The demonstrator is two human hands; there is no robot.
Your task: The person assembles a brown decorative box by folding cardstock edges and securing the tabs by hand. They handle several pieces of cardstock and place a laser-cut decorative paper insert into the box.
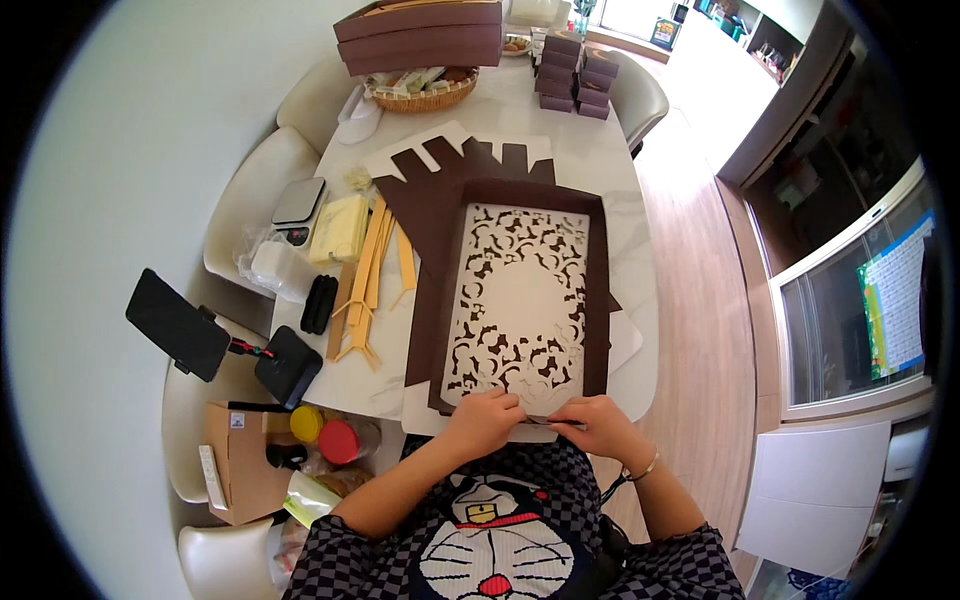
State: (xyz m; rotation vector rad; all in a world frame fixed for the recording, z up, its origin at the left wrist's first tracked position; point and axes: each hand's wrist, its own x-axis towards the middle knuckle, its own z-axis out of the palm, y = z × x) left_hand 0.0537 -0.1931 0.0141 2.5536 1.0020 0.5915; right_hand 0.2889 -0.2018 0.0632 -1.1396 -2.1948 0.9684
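Observation:
A shallow dark brown cardboard box lies open on the table, its long sides running away from me. Inside it rests a cream panel with a cut-out lattice pattern around a plain middle. My left hand has its fingers bent over the near wall of the box, left of the middle. To its right, my right hand pinches the same near edge between thumb and fingers. Both hands hide much of that edge. Flat brown cardboard blanks with slotted ends lie under and behind the box.
Left of the box are yellow paper strips, a yellow stack, a black case and a scale. A phone stands at the table's left edge. Farther back are a wicker basket, large box and small boxes.

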